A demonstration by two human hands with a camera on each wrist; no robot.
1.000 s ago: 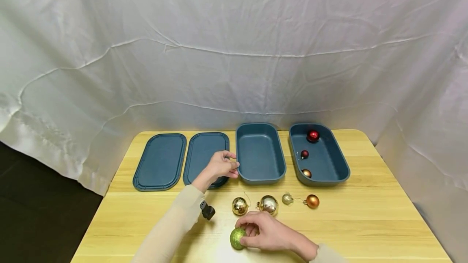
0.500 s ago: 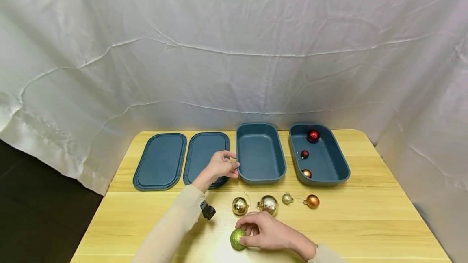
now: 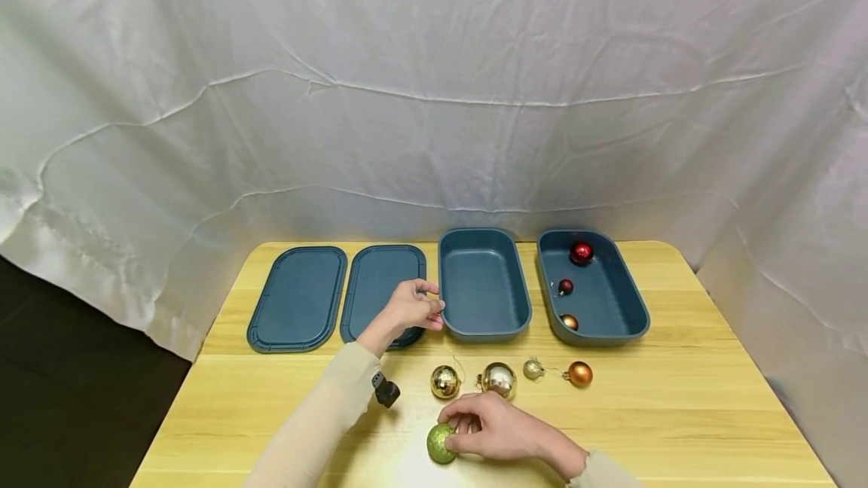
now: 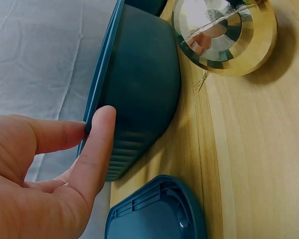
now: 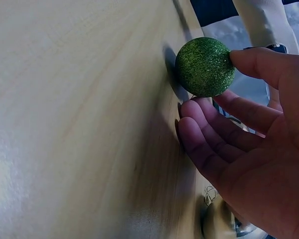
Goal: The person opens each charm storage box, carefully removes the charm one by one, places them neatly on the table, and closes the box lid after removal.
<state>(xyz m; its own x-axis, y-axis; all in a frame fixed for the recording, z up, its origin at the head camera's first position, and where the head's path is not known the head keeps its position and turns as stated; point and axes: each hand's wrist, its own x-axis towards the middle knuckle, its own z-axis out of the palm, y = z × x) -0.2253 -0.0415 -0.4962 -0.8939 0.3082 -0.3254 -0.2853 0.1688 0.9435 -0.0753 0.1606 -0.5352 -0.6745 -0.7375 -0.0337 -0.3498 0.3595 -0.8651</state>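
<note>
My left hand [image 3: 411, 306] pinches the left rim of a blue bin [image 3: 483, 285] between thumb and fingertip. The left wrist view shows one finger [image 4: 95, 154] lying along the bin's outer wall [image 4: 144, 74]. Close to the table's front, my right hand [image 3: 498, 426] holds a green glitter bauble [image 3: 441, 444]. Seen in the right wrist view, thumb and forefinger grip this bauble [image 5: 204, 67], while the other fingers curl loosely below it. Just beyond lie a faceted gold bauble [image 3: 444, 382], a shiny gold bauble [image 3: 499, 380], a small pale gold bauble [image 3: 533, 369] and a copper bauble [image 3: 580, 373].
A second blue bin [image 3: 606, 300] at the right holds a red bauble [image 3: 581, 252], a small dark red one [image 3: 566, 287] and a copper one [image 3: 570, 321]. Two flat blue lids [image 3: 297, 300] lie at the left. Behind the wooden table [image 3: 678, 382] hangs a pale curtain [image 3: 434, 149].
</note>
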